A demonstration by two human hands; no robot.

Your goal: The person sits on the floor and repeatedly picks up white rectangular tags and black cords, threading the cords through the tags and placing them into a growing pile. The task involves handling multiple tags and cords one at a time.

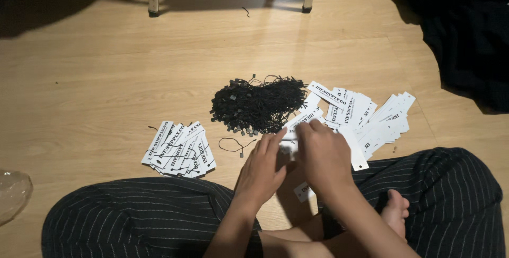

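A white paper tag (289,142) is being held between the left hand (261,170) and the right hand (322,157), both closed on it just above the wooden floor (106,72). It is being kept directly in front of a black heap of string loops (258,104). A strung stack of tags (179,149) is lying at left, a loose spread of tags (371,117) at right.

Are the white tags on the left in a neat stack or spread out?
Spread out. The left tags lie fanned and overlapping on the wooden floor, with thin black strings on them.
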